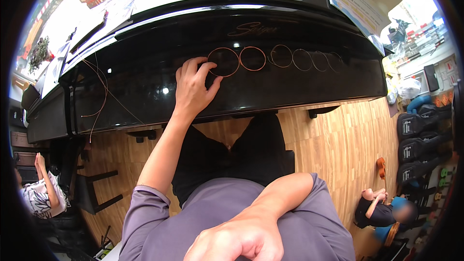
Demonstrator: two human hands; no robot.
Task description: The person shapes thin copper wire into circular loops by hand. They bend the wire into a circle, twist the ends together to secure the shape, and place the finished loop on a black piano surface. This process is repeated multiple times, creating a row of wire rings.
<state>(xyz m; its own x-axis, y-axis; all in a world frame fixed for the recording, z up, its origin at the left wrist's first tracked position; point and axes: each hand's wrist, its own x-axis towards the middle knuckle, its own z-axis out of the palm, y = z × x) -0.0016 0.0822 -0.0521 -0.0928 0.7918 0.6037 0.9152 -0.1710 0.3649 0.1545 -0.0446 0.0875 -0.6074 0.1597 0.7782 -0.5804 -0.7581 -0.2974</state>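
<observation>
My left hand [195, 84] rests on the glossy black piano lid [299, 87], with thumb and index finger apart. Its fingertips touch the left edge of the largest copper-coloured coiled string [239, 65]. To the right lie a second copper coil [265, 60], a thinner coil [292, 58] and several fine silvery rings [311, 63], in a row of shrinking size. Loose uncoiled strings [104, 89] lie across the lid's left side and hang over its front edge. My right hand [237, 241] is bent in front of my chest at the lower edge; its fingers are mostly hidden.
Papers [113, 14] lie at the back left of the piano, and a spiral-bound book [355, 7] stands at the back right. A person [46, 195] is at far left, another [382, 210] at lower right near a small ukulele [381, 169]. Black instrument bags [415, 150] line the right.
</observation>
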